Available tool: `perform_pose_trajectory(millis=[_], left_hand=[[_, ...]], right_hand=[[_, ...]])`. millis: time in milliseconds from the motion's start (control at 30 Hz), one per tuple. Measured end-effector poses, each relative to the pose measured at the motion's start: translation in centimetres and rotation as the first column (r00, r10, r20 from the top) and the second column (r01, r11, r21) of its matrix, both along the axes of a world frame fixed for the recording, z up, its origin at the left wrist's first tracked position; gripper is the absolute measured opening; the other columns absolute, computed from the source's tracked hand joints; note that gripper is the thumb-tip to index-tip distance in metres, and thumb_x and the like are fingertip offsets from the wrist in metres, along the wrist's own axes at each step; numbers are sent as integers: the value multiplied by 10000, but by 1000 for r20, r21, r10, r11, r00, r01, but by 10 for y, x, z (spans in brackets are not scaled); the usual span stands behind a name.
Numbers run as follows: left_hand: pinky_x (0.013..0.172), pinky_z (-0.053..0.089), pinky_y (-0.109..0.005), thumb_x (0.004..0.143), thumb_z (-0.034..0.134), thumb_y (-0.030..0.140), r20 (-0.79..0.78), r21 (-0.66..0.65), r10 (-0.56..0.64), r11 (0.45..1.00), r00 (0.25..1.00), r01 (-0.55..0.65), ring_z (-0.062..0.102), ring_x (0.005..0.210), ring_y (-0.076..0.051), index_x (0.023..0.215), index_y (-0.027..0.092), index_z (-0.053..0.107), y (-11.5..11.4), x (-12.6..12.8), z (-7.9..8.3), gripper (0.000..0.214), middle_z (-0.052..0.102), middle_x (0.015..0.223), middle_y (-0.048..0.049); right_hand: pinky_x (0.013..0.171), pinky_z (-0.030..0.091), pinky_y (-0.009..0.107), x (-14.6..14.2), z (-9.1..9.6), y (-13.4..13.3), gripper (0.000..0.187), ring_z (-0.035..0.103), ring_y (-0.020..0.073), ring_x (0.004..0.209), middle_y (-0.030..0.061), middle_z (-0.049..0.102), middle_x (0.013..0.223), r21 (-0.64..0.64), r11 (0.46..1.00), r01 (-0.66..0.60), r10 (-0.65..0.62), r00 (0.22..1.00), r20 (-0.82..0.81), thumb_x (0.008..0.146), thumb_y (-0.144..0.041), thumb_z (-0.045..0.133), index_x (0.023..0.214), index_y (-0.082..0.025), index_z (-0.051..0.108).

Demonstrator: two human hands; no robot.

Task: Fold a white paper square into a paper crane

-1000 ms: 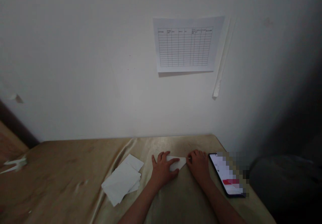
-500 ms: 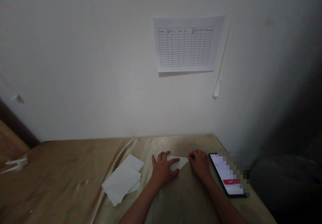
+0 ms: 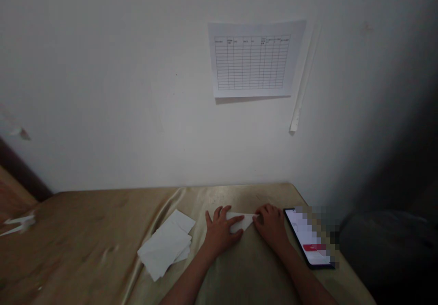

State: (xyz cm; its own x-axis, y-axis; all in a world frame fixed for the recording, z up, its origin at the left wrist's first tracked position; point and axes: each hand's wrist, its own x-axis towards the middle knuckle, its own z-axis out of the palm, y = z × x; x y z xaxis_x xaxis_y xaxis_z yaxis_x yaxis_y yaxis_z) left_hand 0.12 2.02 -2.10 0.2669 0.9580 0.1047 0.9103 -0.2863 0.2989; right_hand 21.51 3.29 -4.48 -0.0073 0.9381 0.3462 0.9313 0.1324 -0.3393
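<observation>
A folded piece of white paper point(image 3: 243, 223) lies on the tan cloth-covered table, narrowing to a point at its right end. My left hand point(image 3: 221, 229) rests on its left part with the fingers spread, pressing it to the cloth. At the pointed right end, my right hand point(image 3: 271, 223) has its thumb and fingertips pinched together on the tip. The palms hide some of the paper's outline. To the left of my left hand sits a loose pile of white paper sheets point(image 3: 166, 245).
A phone point(image 3: 304, 236) with a lit screen lies right of my right hand, partly pixelated. White scraps point(image 3: 22, 225) lie at the table's far left. A printed table sheet point(image 3: 253, 60) hangs on the wall behind. The table's right edge is close to the phone.
My right hand's fingertips have shifted slightly left along the paper's pointed end. My left hand stays spread in the same place on the paper.
</observation>
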Motion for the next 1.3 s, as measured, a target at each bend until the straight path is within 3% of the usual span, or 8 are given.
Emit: perform_pose_trajectory(millis=[367,767,1000,1300], left_hand=[[1106,-23,-747,795,578,661,-38,-19,16,1000,999,-16,255,1433,-376,1268,572,550,-1,2,2,482,391,1529,32],[1093,10,-765,869,512,630,-55,13,-7,1000,998,8,266,1430,-354,1282,607,506,2,-1,-6,413,390,1526,39],[1095,2,-759,899,495,587,-85,2,-10,1000,996,10,256,1433,-356,1289,629,479,4,-2,-9,393,369,1537,61],[1100,-4,-749,884,519,588,-65,-26,-8,1000,998,6,243,1446,-348,1285,619,491,4,-1,-4,403,376,1538,42]], right_hand=[[1073,208,554,-8,10,-7,265,510,304,1125,82,608,1155,-48,999,-15,17,998,52,822,-415,614,1042,-273,655],[1121,174,528,-20,22,-22,436,467,318,1238,109,572,1271,-77,996,-55,58,997,42,790,-486,626,1167,-266,611],[1125,146,555,-21,17,-18,529,444,348,1257,127,553,1300,-133,990,-41,46,998,35,731,-552,652,1162,-249,608],[1126,146,569,-23,14,-20,635,443,370,1251,143,544,1292,-91,995,-46,50,998,43,680,-633,665,1165,-230,595]])
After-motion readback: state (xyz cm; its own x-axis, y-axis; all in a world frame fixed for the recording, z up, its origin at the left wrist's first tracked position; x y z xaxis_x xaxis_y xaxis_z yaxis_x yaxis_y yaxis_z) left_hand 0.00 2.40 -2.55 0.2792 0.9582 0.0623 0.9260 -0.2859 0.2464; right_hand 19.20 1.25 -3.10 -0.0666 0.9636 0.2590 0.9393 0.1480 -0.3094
